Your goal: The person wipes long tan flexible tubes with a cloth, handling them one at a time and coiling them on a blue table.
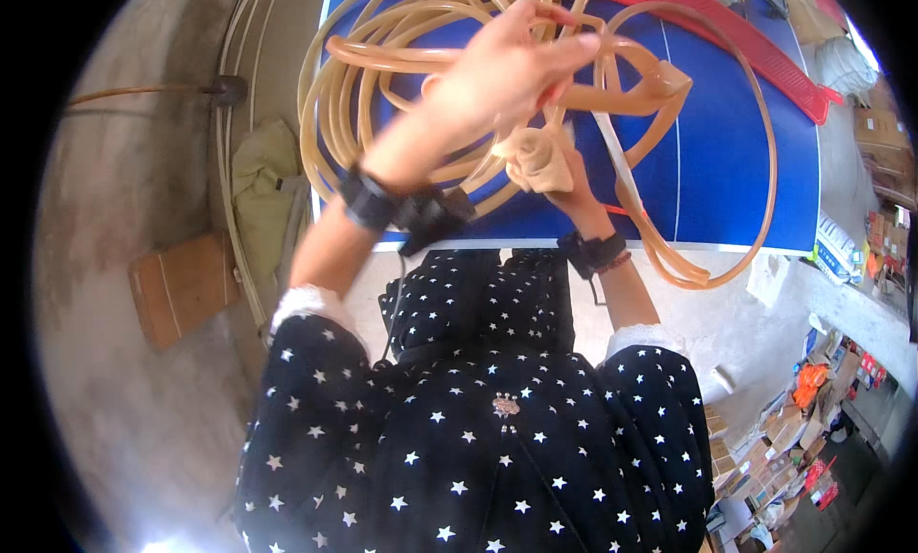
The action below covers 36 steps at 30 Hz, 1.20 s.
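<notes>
A large coil of tan, see-through tubing (pixel 330 103) lies on the blue table (pixel 712 161), and one wide loop hangs over its front edge. My left hand (pixel 507 70) reaches across the coil, slightly blurred. Its thumb and fingers close around the tubing strands near the coil's right side. Just below it, my right hand (pixel 577 175) grips a bunched beige cloth (pixel 537 159), with the fingers partly hidden behind the cloth. A flattened, wider-looking stretch of tubing (pixel 636 92) bends to the right of both hands. Dark straps circle both wrists.
A red perforated strip (pixel 736 46) runs along the table's far right. On the left are a cardboard box (pixel 186 287) and a green sack (pixel 266 180) by the wall. Boxes and an orange bag (pixel 811 381) are piled on the floor at right.
</notes>
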Motion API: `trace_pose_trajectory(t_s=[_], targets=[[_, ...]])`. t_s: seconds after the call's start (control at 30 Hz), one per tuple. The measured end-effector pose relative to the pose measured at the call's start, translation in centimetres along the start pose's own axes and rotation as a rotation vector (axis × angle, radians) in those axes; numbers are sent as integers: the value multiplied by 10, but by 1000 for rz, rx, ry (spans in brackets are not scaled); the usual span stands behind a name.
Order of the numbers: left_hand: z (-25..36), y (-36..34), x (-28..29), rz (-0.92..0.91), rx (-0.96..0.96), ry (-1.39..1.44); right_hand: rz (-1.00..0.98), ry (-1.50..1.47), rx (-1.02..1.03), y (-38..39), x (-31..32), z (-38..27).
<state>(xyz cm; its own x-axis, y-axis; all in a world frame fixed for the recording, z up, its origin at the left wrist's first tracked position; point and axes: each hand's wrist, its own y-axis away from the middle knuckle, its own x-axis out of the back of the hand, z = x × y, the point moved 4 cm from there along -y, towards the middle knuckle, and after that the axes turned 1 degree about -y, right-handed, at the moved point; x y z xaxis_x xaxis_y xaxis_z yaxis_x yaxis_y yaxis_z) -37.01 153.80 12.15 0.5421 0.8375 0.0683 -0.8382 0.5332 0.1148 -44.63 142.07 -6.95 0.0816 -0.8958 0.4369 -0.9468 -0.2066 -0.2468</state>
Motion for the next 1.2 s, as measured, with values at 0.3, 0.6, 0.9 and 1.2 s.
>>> trace_pose_trajectory(t_s=[0.3, 0.6, 0.9, 1.2], targets=[[-41, -29, 6, -803, -145, -233, 188, -490, -287, 18, -22, -36], [-45, -35, 2, -571, -134, -968, 626, -580, -233, 14, 8, -53], [-55, -75, -20, -386, -274, -952, 799, -431, -239, 10, 80, -50], [9, -76, -2, -186, -199, 174, 535, -473, -399, 40, 67, 28]])
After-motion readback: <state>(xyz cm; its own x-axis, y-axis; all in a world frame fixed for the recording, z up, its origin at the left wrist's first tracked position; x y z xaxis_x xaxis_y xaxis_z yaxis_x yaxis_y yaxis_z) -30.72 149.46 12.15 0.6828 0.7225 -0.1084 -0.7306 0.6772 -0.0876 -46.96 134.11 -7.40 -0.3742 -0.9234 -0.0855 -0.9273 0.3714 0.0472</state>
